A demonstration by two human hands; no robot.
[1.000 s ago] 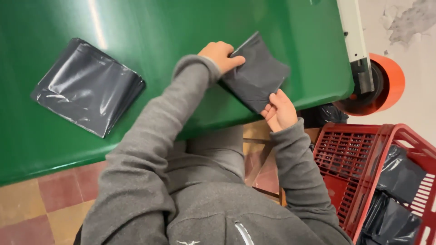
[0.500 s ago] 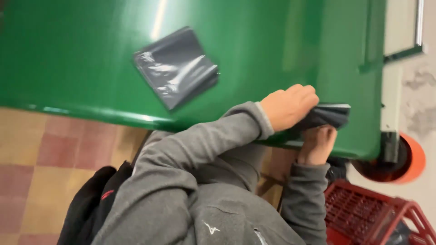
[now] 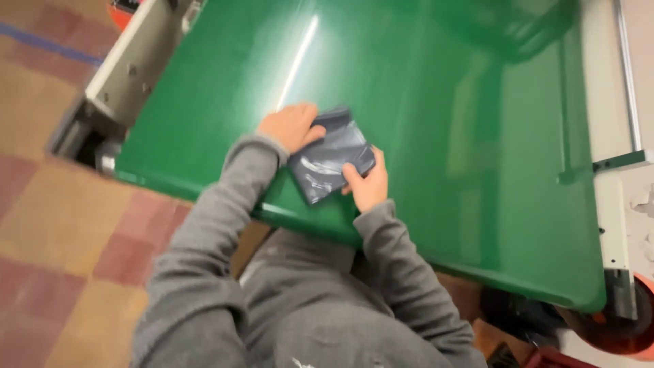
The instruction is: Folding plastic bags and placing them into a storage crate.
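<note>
Warm indoor light from overhead, fairly bright. A long white streak of glare runs down the glossy green table (image 3: 436, 136), fading to a pale haze near the left hand (image 3: 289, 126). The dark bag (image 3: 330, 163) catches small white glints on its plastic. The whole view is soft with motion blur: the table's far corner smears, the floor tiles (image 3: 61, 225) have no sharp edges, and the grey sleeves (image 3: 204, 238) look smudged. Shadows are weak and diffuse under the table edge

I am gripping a dark grey plastic pouch (image 3: 330, 162) between my left hand (image 3: 291, 126) and right hand (image 3: 368, 184), both pressing it on the green belt (image 3: 436, 102) beneath them.
</note>
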